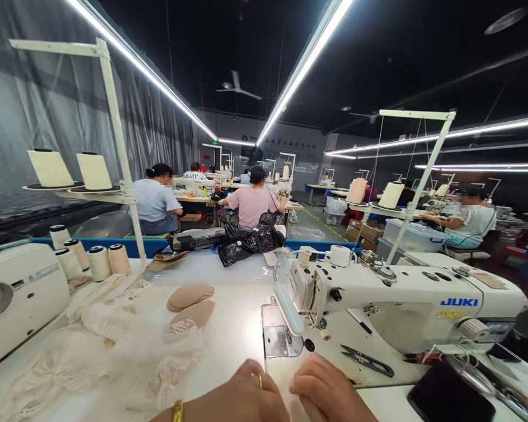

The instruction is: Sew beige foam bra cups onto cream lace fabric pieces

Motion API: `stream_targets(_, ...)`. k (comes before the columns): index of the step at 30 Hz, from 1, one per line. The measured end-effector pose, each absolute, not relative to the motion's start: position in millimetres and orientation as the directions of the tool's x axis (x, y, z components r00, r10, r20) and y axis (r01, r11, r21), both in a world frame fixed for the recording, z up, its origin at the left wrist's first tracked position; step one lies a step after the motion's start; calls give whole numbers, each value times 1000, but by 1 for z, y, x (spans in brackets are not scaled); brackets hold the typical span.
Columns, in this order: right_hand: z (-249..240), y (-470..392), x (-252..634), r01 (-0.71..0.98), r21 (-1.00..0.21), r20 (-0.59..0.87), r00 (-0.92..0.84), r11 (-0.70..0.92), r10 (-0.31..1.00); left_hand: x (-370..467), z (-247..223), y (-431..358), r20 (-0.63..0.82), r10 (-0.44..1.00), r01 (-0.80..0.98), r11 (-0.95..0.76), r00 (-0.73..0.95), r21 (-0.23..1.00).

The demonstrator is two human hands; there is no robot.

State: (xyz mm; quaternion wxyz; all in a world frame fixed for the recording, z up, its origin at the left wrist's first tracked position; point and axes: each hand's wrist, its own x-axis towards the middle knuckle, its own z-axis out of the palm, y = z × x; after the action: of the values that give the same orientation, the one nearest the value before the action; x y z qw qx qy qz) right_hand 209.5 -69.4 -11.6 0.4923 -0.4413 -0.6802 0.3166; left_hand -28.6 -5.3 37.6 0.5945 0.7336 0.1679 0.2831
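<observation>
My left hand (249, 390), with a gold ring and bracelet, is at the bottom middle. Its fingers curl inward; whatever they grip is hidden. My right hand (328, 387) sits just beside it, also closed, with its contents out of sight. Both are in front of the metal needle plate (281, 341) of a white JUKI sewing machine (405, 299). Left of my hands lies a heap of cream lace fabric (83, 357), partly blurred. Beyond it rest several beige oval pads (191, 298), one with white lace on it.
Thread snips (367, 360) and a black phone-like slab (449, 391) lie to the right. Thread cones (99, 264) stand by another machine (22, 299) at left. Black plastic bags (255, 239) lie at the table's back edge. Co-workers (253, 202) sit at machines beyond.
</observation>
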Motion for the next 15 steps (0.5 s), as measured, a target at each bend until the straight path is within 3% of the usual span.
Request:
stream_targets(2, -3, -55, 221, 406, -792, 409, -202, 456, 890, -21, 33, 6, 222, 510, -56, -320, 831, 946)
stream_targets(3, -1, -48, 224, 527, -680, 418, -293, 510, 860, -17, 31, 13, 228, 435, -25, -425, 871, 905)
stream_targets(5, -1, -36, 229, 679, -420, 400, -456, 601, 795, -7, 28, 24, 197, 258, 30, -675, 946, 737)
stream_targets(7, -5, -31, 232, 734, -280, 384, -505, 618, 773, 2, 27, 33, 129, 145, 50, -830, 981, 555)
stream_targets(11, -4, -36, 240, 736, -312, 390, -477, 600, 788, 10, 28, 38, 136, 157, 68, -862, 978, 503)
stream_targets(15, 3, -42, 242, 765, -319, 302, -477, 559, 825, 14, 19, 32, 127, 229, 142, -866, 965, 479)
